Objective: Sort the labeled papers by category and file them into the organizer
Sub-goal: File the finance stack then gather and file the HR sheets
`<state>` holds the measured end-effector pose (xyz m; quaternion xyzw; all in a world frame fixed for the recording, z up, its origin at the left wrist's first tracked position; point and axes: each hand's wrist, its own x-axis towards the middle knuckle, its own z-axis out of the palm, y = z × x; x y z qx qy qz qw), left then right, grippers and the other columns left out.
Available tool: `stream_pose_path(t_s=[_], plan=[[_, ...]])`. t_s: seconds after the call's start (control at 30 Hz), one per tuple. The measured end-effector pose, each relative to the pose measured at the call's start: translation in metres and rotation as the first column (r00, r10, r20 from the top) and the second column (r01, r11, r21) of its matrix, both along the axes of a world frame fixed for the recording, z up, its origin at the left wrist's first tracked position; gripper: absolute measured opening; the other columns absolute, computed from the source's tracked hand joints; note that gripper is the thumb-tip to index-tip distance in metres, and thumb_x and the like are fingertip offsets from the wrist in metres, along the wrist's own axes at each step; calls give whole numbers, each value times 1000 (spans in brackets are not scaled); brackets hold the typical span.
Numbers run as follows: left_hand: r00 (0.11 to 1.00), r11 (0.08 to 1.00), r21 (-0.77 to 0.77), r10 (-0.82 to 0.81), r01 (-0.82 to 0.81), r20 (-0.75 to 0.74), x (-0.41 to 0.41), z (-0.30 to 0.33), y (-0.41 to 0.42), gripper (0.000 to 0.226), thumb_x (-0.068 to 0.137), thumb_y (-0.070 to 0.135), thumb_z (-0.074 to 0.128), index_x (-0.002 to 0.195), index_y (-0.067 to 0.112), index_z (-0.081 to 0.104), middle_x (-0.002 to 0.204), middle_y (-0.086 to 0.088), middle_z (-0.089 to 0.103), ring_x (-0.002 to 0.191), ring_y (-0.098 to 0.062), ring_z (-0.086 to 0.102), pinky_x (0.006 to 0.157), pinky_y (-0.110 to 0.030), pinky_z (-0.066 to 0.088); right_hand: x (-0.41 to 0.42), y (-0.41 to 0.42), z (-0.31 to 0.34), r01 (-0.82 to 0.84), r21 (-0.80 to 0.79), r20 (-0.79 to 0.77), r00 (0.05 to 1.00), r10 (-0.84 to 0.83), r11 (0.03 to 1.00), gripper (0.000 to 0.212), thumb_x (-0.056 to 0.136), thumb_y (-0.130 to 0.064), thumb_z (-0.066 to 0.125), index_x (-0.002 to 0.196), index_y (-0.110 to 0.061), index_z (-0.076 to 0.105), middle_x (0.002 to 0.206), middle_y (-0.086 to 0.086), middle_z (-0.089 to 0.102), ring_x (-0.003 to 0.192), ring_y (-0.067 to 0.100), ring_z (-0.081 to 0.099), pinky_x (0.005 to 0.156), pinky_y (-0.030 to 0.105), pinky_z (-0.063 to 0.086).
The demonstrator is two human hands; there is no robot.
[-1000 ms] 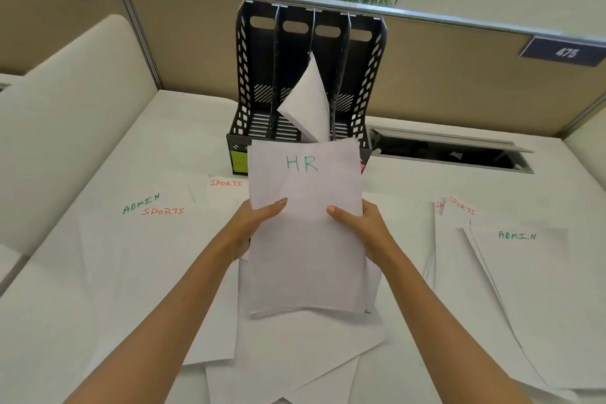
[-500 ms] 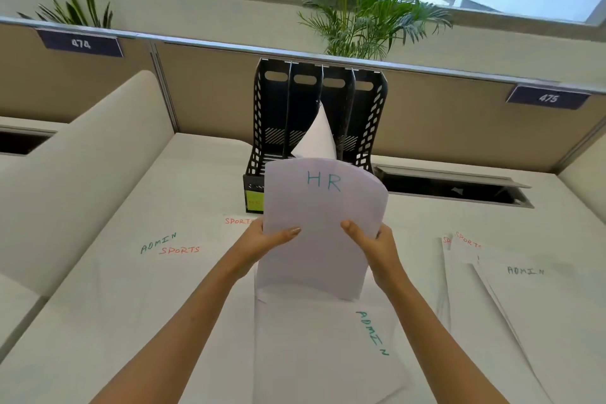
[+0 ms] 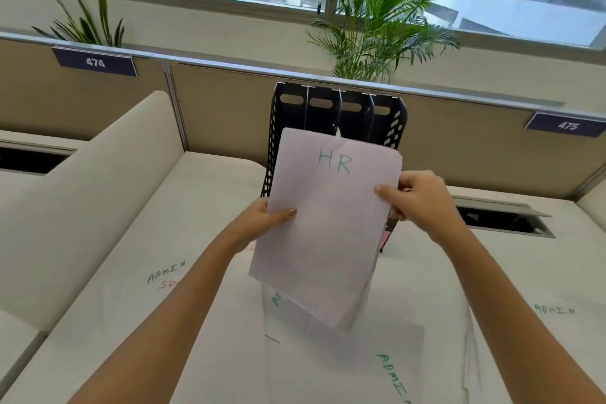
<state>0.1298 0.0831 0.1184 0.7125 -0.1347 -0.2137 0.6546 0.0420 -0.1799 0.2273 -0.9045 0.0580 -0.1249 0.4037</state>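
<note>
While both hands pinch the HR sheets [image 3: 328, 226] — left hand [image 3: 262, 223] low, right hand [image 3: 416, 200] higher — paper's light & floppy, so grip the side edges approx mid-height.

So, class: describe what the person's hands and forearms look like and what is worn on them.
Both forearms are bare, with no sleeves in view. The left hand and right hand wear no gloves; no watch, bracelet or ring is visible. The left thumb's nail is fairly long, with a pale look; whether it is polished cannot be told.
</note>
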Motion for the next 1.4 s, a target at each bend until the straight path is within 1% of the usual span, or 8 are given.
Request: stream_pose_path(t_s=[0.1,0.2,0.27,0.43,0.73,0.97,1.13,1.4], plan=[[981,992,40,110,-118,159,21,5,7,19,96,35,56,109,26,66,100,13,74,91,-1,69,76,-17,55,16,13,33,26,-8,100,995,-25,1000,10,83,-12,66,74,-10,71,44,-5,63,40,3,59,46,18,51],[831,853,304,233,-424,505,31,-17,21,32,100,20,49,130,12,56,126,-3,64,115,-16,60,96,-29,47,33,23,65,40,99,182,982,-57,994,17,79,-8,65,69,-20,70,47,-6,67,42,4,62,47,16,53],[728,716,516,-14,-471,685,27,-41,28,46,96,7,48,141,8,44,145,-7,50,134,-25,45,103,-39,41,45,31,80,59,133,220,971,-88,989,19,77,-7,63,66,-21,69,47,-8,67,42,3,63,45,12,50],[720,445,787,-358,-428,594,19,-78,30,79,91,11,51,154,13,2,164,0,-3,151,-24,1,116,-47,22,81,61,85,124,27,345,930,-126,992,16,79,-4,59,67,-6,69,48,-6,65,44,3,65,43,15,53],[730,469,780,-342,-413,592,20,-82,31,86,87,6,49,154,15,-4,163,2,-8,151,-22,-2,116,-49,20,145,111,22,240,-370,404,912,-77,897,28,94,-8,43,84,4,66,83,17,69,77,30,67,72,39,54],[748,513,759,-296,-400,594,19,-87,28,87,87,3,49,154,16,-4,164,2,-7,151,-22,-1,117,-49,19,154,120,-34,260,-287,389,911,-135,922,19,96,-8,45,87,1,59,70,5,49,62,15,45,46,15,24],[764,505,768,-285,-393,579,18,-88,26,88,88,6,52,154,16,-5,164,1,-8,151,-22,-2,117,-50,20,145,127,-73,203,-164,269,951,-154,965,9,95,-6,48,103,-2,50,72,8,55,57,18,51,43,19,31],[807,461,800,-252,-385,534,8,-87,38,86,91,12,51,154,16,-8,163,1,-12,150,-27,-3,115,-52,22,120,124,-111,162,-168,263,958,-115,972,40,92,-31,58,117,-5,43,64,3,57,50,18,51,40,22,31]])
